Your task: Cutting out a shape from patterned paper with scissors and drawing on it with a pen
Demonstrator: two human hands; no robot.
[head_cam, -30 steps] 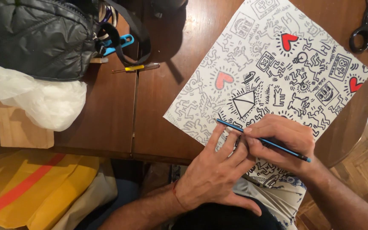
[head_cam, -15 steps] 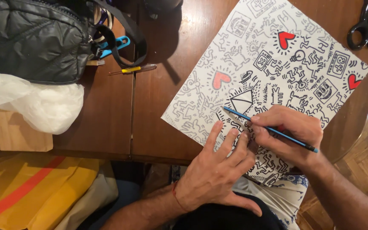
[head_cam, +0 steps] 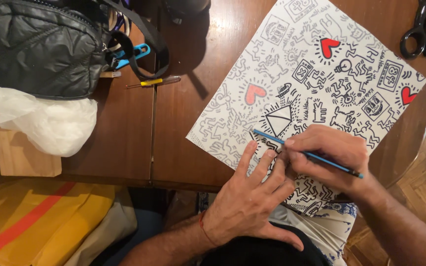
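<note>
A dark wooden table [head_cam: 124, 143] fills most of the frame, with parquet floor showing at the lower right edge. On the table, right of centre, lies a large sheet of paper [head_cam: 316, 74] covered in black line doodles with a few red hearts; its lower corner hangs over the table edge toward the person. The right hand [head_cam: 331, 157], low and right of centre, is closed around a blue pencil [head_cam: 306, 153], which lies slanted with one end out over the sheet near a drawn triangle. The left hand [head_cam: 252, 202], just below and left of it, rests flat with fingers spread on the lower part of the sheet, holding nothing, its fingertips touching the right hand. At the upper left sits a black quilted bag [head_cam: 40, 44] above a crumpled white plastic bag [head_cam: 40, 120]. A small screwdriver [head_cam: 151, 82] lies near the bag's strap. Black scissors [head_cam: 422, 27] lie at the upper right corner.
</note>
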